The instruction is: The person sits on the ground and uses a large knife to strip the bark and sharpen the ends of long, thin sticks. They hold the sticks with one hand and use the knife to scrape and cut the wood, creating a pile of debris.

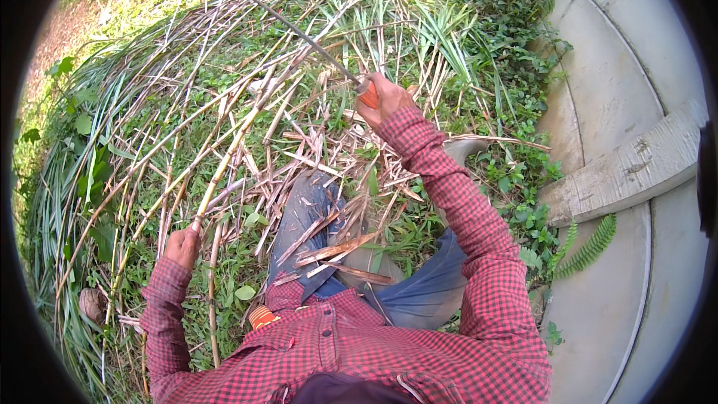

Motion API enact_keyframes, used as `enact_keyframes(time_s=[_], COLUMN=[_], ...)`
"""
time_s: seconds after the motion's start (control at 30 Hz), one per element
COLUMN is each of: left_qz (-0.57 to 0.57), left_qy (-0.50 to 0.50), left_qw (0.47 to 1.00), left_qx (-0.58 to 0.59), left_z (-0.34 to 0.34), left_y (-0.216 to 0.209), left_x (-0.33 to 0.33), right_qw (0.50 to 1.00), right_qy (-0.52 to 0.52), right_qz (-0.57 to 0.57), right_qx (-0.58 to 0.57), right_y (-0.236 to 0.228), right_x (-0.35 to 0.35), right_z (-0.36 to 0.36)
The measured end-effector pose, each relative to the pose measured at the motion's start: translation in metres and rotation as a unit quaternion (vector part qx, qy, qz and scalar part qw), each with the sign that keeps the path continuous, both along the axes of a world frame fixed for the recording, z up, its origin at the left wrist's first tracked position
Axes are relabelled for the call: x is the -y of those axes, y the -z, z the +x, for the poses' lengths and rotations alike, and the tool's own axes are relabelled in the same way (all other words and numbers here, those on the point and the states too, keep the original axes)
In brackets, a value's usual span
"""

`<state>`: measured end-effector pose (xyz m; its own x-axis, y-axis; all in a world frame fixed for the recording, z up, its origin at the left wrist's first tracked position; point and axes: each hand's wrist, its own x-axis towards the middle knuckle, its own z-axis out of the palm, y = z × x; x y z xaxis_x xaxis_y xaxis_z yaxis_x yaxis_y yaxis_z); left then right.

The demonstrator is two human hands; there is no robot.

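Observation:
My right hand (384, 100) is closed round the orange handle (367, 95) of a long, thin-bladed machete. Its dark blade (299, 32) points up and to the left, above the stalks. At the left, my left hand (182, 247) grips the lower end of a pale yellowish cane stalk (228, 155). That stalk slants away up and to the right, and its far end is lost among the others. Strips of split cane (333, 248) lie across my blue-trousered legs, and more dry peelings (321, 146) are scattered just beyond them.
A heap of cut stalks with long green leaves (112, 131) curves along the left and far side. Concrete panels (598, 97) and a grey concrete beam (628, 161) stand at the right, edged by ferns (591, 248). A brown round object (92, 304) rests at lower left.

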<state>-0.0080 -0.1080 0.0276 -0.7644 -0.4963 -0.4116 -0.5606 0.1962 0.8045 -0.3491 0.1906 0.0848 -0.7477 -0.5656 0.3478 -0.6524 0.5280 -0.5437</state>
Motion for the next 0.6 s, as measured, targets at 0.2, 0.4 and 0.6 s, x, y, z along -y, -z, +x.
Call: enact_keyframes(time_s=[0.2,0.4,0.6], left_qz=[-0.052,-0.047,-0.121], left_qy=[0.013,-0.001,-0.009], left_qw=[0.997,0.997,0.991], left_qx=[0.057,0.061,0.056], left_z=[-0.006,0.010,0.047], left_y=[-0.048,-0.071,-0.092], left_x=[-0.027,-0.014,0.048], right_qw=[0.863,0.940,0.917], right_qy=[-0.295,-0.204,0.192], right_qz=[-0.306,-0.226,0.222], right_qx=[-0.272,-0.155,0.271], right_y=[-0.201,-0.051,0.179], right_x=[0.095,0.106,-0.041], right_z=[0.034,-0.009,-0.056])
